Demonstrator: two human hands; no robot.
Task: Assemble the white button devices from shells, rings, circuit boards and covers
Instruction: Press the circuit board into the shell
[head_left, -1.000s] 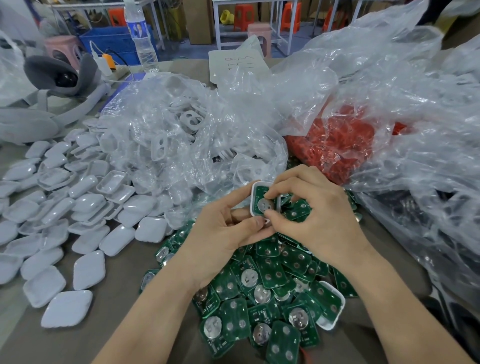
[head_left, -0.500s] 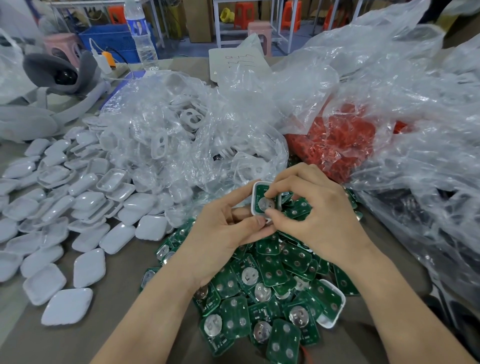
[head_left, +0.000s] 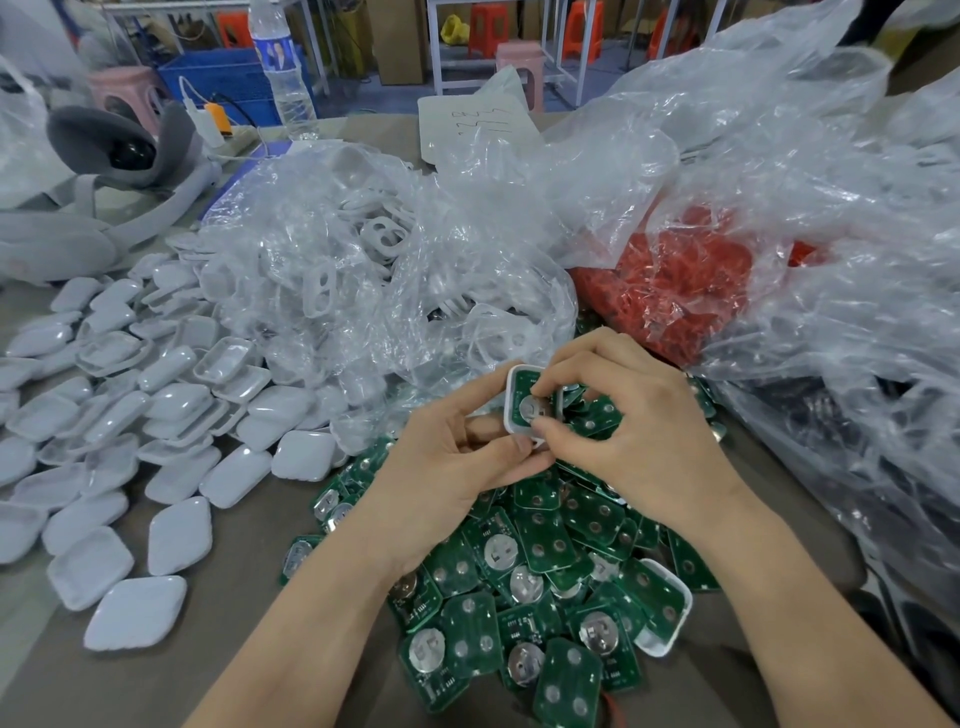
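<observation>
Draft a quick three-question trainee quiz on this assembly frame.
1. True or false: the shell held by the left hand and right hand already contains a circuit board.
2. The loose white plastic pieces lie: A left of the board pile; B right of it; C on top of it.
3. Fill in: the bag beyond the right hand holds ___ parts.
Key: 1 true; 2 A; 3 red.
</observation>
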